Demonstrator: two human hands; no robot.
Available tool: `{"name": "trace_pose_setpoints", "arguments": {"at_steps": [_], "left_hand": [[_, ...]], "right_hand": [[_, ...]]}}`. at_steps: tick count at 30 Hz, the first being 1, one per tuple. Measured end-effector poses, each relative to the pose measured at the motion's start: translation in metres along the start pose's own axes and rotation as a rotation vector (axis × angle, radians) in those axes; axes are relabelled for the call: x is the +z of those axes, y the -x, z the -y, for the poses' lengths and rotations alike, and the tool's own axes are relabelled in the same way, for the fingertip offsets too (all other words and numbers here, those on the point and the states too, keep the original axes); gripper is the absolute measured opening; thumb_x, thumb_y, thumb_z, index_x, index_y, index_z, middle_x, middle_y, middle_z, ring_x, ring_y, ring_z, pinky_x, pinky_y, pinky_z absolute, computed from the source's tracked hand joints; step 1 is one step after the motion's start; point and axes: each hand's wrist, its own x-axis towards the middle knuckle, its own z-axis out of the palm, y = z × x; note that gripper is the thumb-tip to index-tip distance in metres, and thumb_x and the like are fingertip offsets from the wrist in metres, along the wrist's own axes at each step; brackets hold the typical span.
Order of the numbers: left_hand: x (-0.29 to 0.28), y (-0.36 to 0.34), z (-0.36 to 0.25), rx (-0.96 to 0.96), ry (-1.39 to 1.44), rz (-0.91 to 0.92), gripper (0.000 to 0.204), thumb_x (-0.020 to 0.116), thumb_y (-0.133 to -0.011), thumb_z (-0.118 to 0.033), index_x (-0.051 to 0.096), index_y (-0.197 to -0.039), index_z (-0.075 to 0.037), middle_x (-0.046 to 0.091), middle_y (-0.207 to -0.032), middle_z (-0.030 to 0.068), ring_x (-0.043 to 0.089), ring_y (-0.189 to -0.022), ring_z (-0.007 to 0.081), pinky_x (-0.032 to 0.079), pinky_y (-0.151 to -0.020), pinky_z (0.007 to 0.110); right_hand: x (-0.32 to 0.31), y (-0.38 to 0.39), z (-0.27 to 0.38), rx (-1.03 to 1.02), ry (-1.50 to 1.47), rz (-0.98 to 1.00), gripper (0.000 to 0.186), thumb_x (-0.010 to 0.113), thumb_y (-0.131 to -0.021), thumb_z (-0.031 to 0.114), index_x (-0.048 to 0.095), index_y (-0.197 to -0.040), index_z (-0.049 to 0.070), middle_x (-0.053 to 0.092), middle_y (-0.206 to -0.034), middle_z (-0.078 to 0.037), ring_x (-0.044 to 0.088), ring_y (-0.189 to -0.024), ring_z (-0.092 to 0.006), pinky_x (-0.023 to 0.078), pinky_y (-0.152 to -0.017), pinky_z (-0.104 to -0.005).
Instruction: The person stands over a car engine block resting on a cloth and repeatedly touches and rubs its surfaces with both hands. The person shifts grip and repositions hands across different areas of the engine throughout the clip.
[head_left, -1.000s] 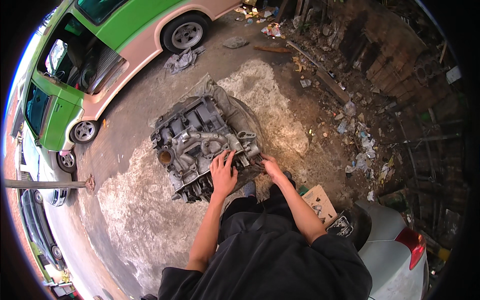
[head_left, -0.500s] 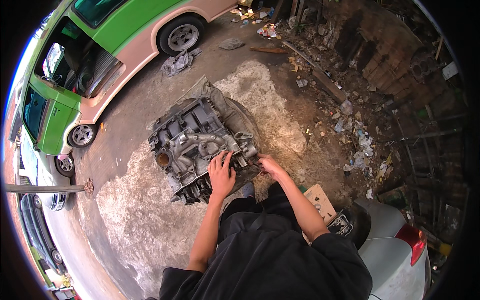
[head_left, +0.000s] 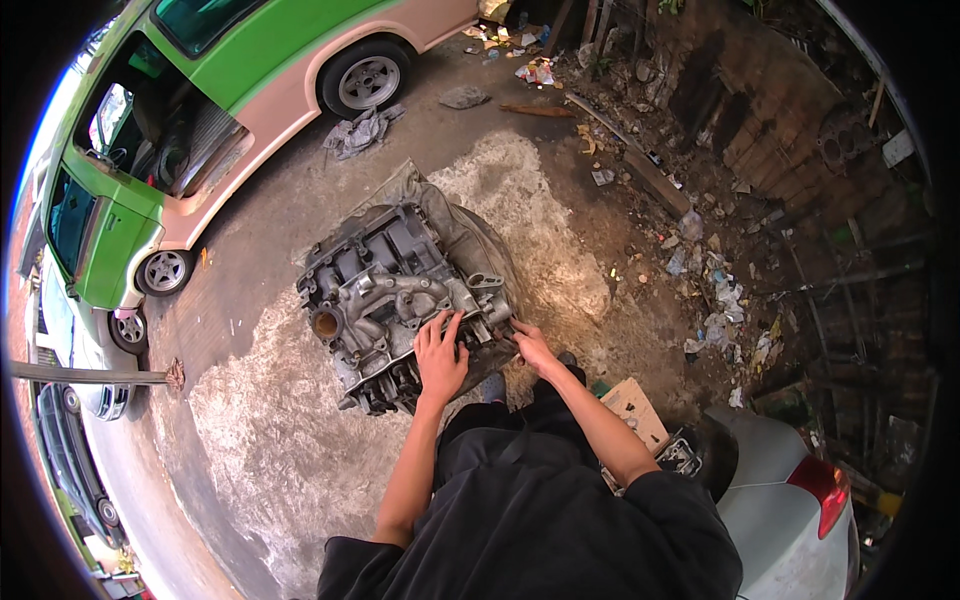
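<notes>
A grey metal engine [head_left: 386,292] lies in front of me on a dark cloth-like cover [head_left: 468,235], with curved intake pipes on its upper face and a round rusty-brown opening at its left end. My left hand [head_left: 440,362] rests on the engine's near edge, its fingers spread and extended over the metal. At the right near corner, my right hand [head_left: 534,350] is closed, with thumb and fingers drawn together against the engine's end. Whatever sits between those fingers is too small and hidden to name.
A green and pink van [head_left: 250,110] stands at the far left, a crumpled grey cloth [head_left: 362,131] by its wheel. Litter [head_left: 720,310] and a wooden plank [head_left: 655,180] lie to the right. Near right are a cardboard piece [head_left: 636,412] and a silver car's rear [head_left: 775,500].
My right hand has shifted slightly down and left at the engine's corner. The left hand stays on the near edge, having barely moved. The engine keeps its place.
</notes>
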Motion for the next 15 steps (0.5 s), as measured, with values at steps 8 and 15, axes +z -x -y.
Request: {"name": "trace_pose_setpoints", "arguments": {"at_steps": [8, 15], "left_hand": [[-0.001, 0.000, -0.001, 0.004, -0.008, -0.001, 0.065, 0.069, -0.084, -0.009, 0.057, -0.148, -0.015, 0.052, -0.146, 0.0088, 0.047, -0.135, 0.0346, 0.035, -0.115, 0.051], [-0.001, 0.000, -0.002, 0.003, -0.011, -0.001, 0.066, 0.070, -0.083, -0.008, 0.057, -0.147, -0.016, 0.052, -0.146, 0.0084, 0.046, -0.135, 0.0350, 0.034, -0.115, 0.050]], "right_hand": [[0.000, -0.001, 0.008, 0.081, -0.064, -0.012, 0.057, 0.047, -0.103, 0.010, 0.045, -0.160, 0.006, 0.064, -0.088, -0.009, 0.057, -0.061, -0.0166, 0.049, -0.052, -0.0349], [-0.004, -0.015, -0.039, -0.204, 0.268, 0.044, 0.058, 0.056, -0.106, 0.012, 0.043, -0.162, 0.011, 0.072, -0.118, -0.014, 0.067, -0.087, -0.0199, 0.055, -0.079, -0.0368]]}}
